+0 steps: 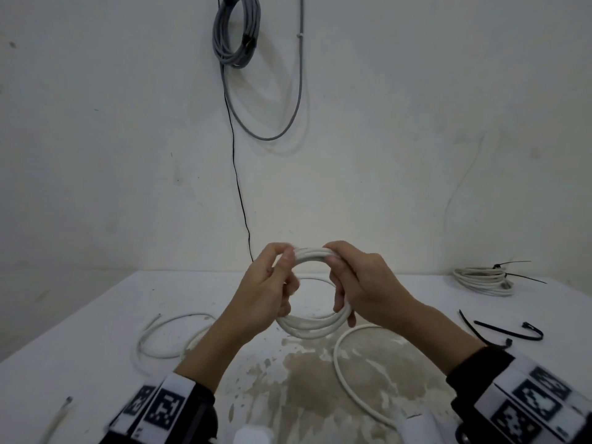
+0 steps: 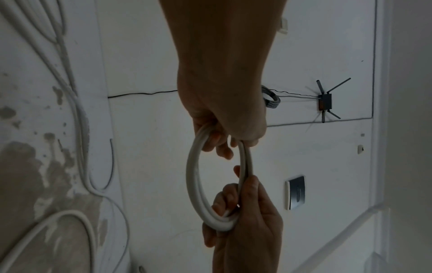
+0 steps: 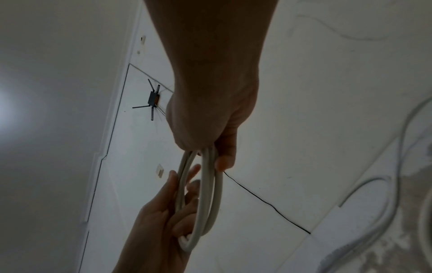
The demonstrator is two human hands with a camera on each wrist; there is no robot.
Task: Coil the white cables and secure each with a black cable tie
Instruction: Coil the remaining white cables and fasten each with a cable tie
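A: The left hand (image 1: 269,283) and right hand (image 1: 358,283) cover both sides of the white coil (image 1: 312,326).

B: And the loose cable (image 1: 346,373) on the worktop (image 1: 96,315) runs behind the right sleeve; a blurred cable end (image 1: 61,415) leaves the bottom edge.

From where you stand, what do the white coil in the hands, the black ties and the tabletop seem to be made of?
White coil: smooth matte sheath, probably plastic or rubber; it bends into even loops without kinking.
Black ties: thin dark strips holding a springy curve, likely nylon or similar plastic.
Tabletop: hard, white, matte surface with brownish worn patches; the material beneath I cannot tell.
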